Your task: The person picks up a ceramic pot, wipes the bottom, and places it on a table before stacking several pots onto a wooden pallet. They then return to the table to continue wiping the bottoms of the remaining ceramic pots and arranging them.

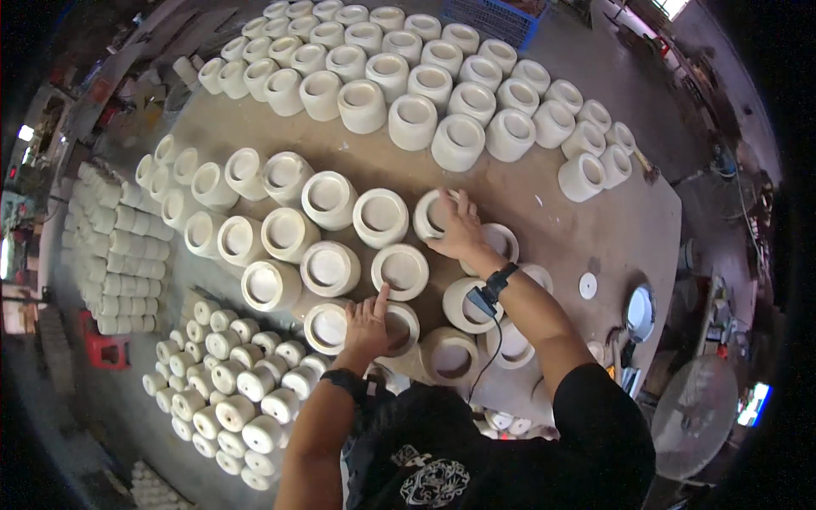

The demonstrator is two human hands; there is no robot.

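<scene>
Round, off-white plaster-like moulds with shallow circular recesses stand across a brown tabletop. My right hand point(460, 228) bends over a mould point(431, 218) in the middle, its fingers across the right part of the rim and thumb low at its near side. Closer to me, my left hand point(366, 330) lies between two neighbouring moulds, a left one point(324, 328) and a right one point(403, 328), partly covering their rims. Its fingers are apart, one pointing at the mould point(399, 270) just beyond. A small black device with a cord point(485, 299) hangs from my right wristband.
Rows of similar moulds point(363, 105) fill the table's far side. Smaller cylinders point(235, 414) cluster on the floor at left, near stacked moulds point(127, 268) and a red stool point(104, 342). A metal bowl point(639, 313) and white disc point(587, 286) lie at right, near a fan point(697, 416).
</scene>
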